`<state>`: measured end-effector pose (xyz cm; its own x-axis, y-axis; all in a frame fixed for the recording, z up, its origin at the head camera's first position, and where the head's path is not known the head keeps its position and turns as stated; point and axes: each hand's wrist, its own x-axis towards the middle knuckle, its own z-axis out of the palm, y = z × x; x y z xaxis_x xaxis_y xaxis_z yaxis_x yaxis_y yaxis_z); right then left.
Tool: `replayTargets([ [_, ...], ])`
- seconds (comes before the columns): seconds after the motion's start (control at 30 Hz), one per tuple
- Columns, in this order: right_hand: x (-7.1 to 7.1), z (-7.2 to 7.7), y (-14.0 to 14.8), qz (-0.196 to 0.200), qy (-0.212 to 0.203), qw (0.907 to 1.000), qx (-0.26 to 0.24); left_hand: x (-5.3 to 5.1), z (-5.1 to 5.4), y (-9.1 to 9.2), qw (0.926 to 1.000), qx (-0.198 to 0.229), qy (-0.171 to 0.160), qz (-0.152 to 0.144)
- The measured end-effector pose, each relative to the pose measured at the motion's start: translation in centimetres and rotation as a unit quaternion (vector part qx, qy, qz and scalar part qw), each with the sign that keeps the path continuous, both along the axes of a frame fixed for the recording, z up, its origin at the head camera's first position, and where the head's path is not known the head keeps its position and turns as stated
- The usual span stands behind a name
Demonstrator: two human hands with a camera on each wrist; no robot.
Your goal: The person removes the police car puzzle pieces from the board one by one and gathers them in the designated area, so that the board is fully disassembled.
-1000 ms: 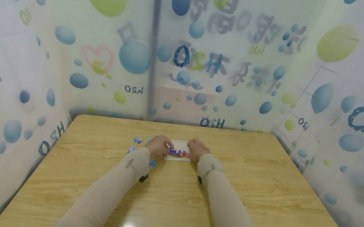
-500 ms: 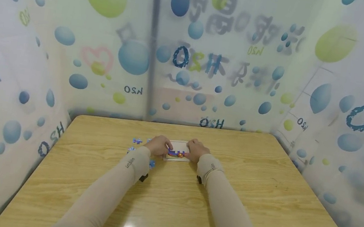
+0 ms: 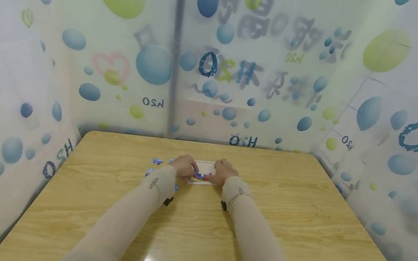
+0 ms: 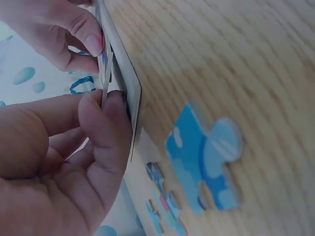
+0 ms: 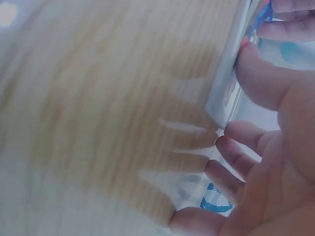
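A white puzzle tray (image 3: 203,183) lies on the table between both hands, with joined blue and colourful pieces (image 3: 200,176) along its near side. My left hand (image 3: 184,166) is over the tray's left end. Between its thumb and finger it pinches a thin jigsaw piece (image 4: 107,81), seen edge-on and tilted against the joined pieces; its picture is hidden. My right hand (image 3: 224,172) holds the tray's right end. Its thumb (image 5: 251,54) presses near a red piece, while its bent fingers (image 5: 241,137) reach the tray's corner and the tabletop.
Several loose blue jigsaw pieces (image 4: 202,157) lie left of the tray, partly hidden by the left forearm in the head view. The wooden table (image 3: 300,225) extends towards me and to the right. A patterned curtain (image 3: 219,60) stands behind its far edge.
My right hand has shifted slightly left, its thumb now further over the joined pieces. The left hand has edged a little to the right. The tray stays in place.
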<state>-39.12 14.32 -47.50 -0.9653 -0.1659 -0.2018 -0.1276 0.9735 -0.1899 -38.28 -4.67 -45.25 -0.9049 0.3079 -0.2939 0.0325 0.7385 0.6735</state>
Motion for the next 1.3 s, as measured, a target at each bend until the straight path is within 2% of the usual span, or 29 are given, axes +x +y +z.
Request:
replayTargets([
  [0.17,0.3,0.5,-0.6,-0.018,-0.006,0.9998,0.001,-0.1,-0.1,-0.2,0.9994,0.028,-0.005,0.018],
  [0.3,0.5,0.8,-0.7,-0.024,-0.009,0.9997,-0.004,-0.2,-0.4,-0.5,0.9968,0.065,-0.026,0.039],
  [0.47,0.7,0.9,-0.6,-0.019,-0.007,0.9998,0.001,-0.2,-0.5,-1.1,0.9889,0.119,-0.066,0.061],
  [0.6,0.9,1.3,-0.6,-0.021,-0.009,0.9997,-0.005,-0.1,-0.3,-1.5,0.9811,0.163,-0.086,0.059],
  [0.8,1.2,1.5,-0.6,-0.016,-0.017,0.9997,-0.011,0.2,0.2,-2.7,0.9876,0.143,-0.06,0.029],
  [0.9,1.2,1.4,-0.6,-0.012,-0.016,0.9998,-0.009,0.5,0.7,-3.6,0.9857,0.157,-0.059,0.018],
  [1.07,1.0,1.3,-0.6,-0.01,-0.016,0.9997,-0.014,0.6,0.9,-5.4,0.9797,0.185,-0.067,0.04],
  [1.3,0.7,0.8,-0.6,-0.014,-0.016,0.9998,-0.004,0.8,1.2,-8.0,0.9846,0.159,-0.049,0.053],
])
